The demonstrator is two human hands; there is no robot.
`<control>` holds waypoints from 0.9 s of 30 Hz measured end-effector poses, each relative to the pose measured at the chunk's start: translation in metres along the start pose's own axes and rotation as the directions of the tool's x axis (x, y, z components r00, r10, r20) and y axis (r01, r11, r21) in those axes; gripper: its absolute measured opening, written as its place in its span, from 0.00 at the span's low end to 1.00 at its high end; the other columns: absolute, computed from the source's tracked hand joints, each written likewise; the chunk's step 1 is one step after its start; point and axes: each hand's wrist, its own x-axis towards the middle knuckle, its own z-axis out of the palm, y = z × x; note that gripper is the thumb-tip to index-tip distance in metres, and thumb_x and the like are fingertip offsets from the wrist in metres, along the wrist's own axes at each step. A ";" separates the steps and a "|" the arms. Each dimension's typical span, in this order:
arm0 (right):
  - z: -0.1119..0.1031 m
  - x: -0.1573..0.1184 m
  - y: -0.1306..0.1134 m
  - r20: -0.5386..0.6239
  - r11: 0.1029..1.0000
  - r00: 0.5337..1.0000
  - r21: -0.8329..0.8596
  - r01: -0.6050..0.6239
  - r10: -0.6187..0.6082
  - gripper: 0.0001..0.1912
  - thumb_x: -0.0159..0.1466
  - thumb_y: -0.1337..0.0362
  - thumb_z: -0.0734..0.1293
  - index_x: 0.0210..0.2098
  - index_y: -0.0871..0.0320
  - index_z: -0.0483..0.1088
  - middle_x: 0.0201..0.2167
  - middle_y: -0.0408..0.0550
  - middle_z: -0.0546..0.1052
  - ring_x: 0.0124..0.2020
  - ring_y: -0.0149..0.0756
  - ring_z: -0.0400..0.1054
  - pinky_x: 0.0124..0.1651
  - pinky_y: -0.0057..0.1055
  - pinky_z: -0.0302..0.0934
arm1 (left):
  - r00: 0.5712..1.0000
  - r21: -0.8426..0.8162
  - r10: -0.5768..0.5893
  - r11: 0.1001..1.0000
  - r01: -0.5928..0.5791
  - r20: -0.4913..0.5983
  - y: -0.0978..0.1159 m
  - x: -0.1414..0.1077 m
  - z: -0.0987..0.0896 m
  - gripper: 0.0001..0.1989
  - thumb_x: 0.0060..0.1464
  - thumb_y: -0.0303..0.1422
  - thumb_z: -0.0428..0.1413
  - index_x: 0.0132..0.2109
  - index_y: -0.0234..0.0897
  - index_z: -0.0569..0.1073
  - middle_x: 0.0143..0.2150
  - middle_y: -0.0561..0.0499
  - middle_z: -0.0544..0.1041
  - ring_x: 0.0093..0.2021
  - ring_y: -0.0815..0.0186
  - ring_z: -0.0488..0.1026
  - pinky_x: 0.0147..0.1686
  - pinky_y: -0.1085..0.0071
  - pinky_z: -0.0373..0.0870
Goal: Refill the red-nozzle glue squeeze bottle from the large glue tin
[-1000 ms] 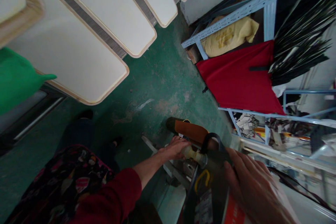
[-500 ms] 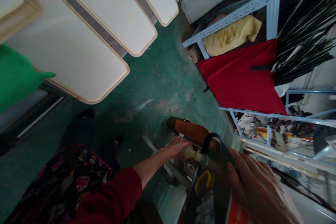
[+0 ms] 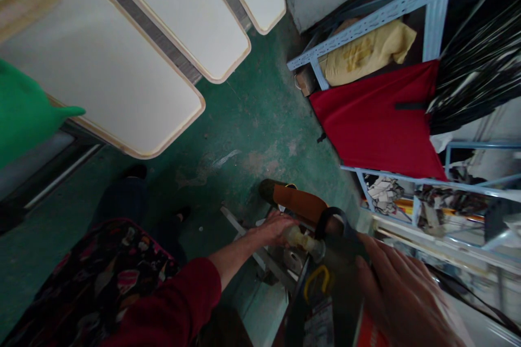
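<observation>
Though view shifts, right hand [image 3: 407, 293] stays on machine [image 3: 342, 268].

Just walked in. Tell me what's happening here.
A person is working with both bare hands at a dark container. Their right hand rests against it, and their left hand is at the end of its pale, translucent spout; how firmly either hand grips is unclear. White tables stand across the green floor, opposite a rack with red cloth.

Pale label [image 3: 319, 322] unreadable, green item [image 3: 30, 114] cropped
</observation>
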 end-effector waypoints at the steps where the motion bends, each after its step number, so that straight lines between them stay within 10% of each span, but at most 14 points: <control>1: 0.001 0.000 0.000 0.008 1.000 1.000 0.004 -0.006 0.006 0.17 0.64 0.60 0.55 0.50 0.56 0.62 0.39 0.50 0.75 0.37 0.41 0.71 0.38 0.37 0.64 | 1.000 -0.013 0.007 1.000 -0.007 -0.010 -0.002 0.000 0.001 0.26 0.44 0.42 0.61 0.52 0.47 0.66 0.53 0.53 0.70 0.55 0.61 0.64 0.53 0.68 0.56; 27: 0.003 -0.003 0.002 0.035 0.999 0.998 0.027 -0.045 0.045 0.18 0.64 0.59 0.55 0.51 0.56 0.62 0.42 0.51 0.74 0.40 0.41 0.70 0.41 0.38 0.64 | 0.999 0.022 0.023 1.000 -0.022 -0.031 -0.009 0.005 0.013 0.29 0.45 0.43 0.60 0.55 0.46 0.63 0.55 0.53 0.68 0.56 0.61 0.62 0.54 0.68 0.54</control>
